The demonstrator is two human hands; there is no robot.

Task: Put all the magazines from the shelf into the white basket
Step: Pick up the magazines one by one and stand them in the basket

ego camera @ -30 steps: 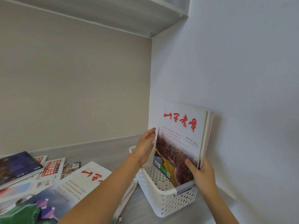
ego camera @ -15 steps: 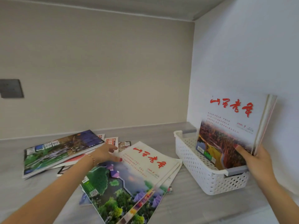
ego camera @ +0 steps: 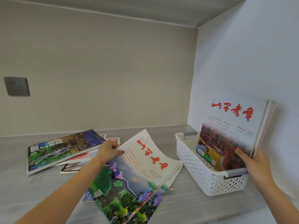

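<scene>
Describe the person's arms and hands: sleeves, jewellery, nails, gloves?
Both forearms are bare, no sleeves in view, no gloves. The left hand has a thin red-and-gold cord bracelet at the wrist. Nails on both hands are painted red, seen on the right hand too. No rings or watch visible.

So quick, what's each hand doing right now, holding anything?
Left hand: closed on the top corner of the green-cover magazine, lifting it.
Right hand: closed on the upright magazines standing in the white basket.
</scene>
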